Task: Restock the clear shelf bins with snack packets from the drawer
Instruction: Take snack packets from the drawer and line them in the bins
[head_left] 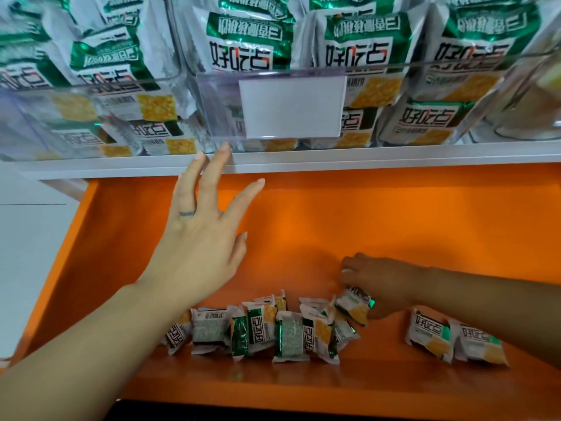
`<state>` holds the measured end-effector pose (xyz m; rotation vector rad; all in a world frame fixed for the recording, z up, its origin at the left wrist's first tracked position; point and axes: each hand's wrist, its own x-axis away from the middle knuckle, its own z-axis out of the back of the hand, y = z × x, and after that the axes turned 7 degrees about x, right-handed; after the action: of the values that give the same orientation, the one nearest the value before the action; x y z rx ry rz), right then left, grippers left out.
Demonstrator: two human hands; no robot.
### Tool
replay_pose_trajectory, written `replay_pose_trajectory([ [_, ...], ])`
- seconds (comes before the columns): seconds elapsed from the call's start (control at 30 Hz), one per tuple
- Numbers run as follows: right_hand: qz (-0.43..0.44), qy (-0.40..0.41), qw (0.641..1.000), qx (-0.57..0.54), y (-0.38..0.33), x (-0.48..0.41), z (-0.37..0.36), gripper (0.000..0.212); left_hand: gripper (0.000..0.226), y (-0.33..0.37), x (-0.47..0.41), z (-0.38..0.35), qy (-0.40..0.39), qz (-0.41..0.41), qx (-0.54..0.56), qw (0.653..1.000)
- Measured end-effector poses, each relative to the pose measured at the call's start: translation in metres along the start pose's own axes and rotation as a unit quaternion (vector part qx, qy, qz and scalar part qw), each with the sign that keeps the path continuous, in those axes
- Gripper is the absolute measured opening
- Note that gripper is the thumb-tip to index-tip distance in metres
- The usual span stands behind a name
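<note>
left hand (pixel 200 238): i see fingers spread wide, empty, tips near the white shelf (pixel 364 158) under the clear bin (pixel 218 110).
right hand (pixel 382 284): gripping a snack packet (pixel 353 303) in the orange drawer (pixel 334 223).
loose packets (pixel 261 329): row beside it on the drawer floor.

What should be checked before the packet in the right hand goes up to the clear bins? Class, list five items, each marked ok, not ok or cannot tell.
1. The right hand grips a packet: ok.
2. It grips one packet only: cannot tell; the row of packets crowds it.
3. The left hand is free: ok, fingers straight.
4. Room in the middle bin: cannot tell; its top is out of view.
5. Stock in the drawer: ok.
</note>
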<state>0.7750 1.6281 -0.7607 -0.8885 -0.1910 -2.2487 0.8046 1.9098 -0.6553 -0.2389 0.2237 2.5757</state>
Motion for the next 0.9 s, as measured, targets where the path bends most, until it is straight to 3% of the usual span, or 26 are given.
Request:
replay_pose_trajectory([
  [0.1,0.091,-0.062,0.993,0.043,-0.024,0.007,0.01,0.068,0.074,0.0,0.0,-0.002,0.001,0.001,-0.003,1.0],
  [0.3,0.129,-0.069,0.987,0.069,-0.039,-0.005,-0.001,0.071,0.073,0.002,-0.001,-0.001,0.0,0.001,-0.009,1.0],
  [0.63,0.099,-0.087,0.988,0.086,-0.033,-0.011,-0.011,0.072,0.073,0.0,0.0,0.0,-0.005,-0.005,-0.016,1.0],
  [0.9,0.012,-0.007,0.997,0.082,-0.032,0.035,0.037,0.072,0.078,0.001,0.0,0.001,-0.015,-0.002,-0.023,1.0],
])
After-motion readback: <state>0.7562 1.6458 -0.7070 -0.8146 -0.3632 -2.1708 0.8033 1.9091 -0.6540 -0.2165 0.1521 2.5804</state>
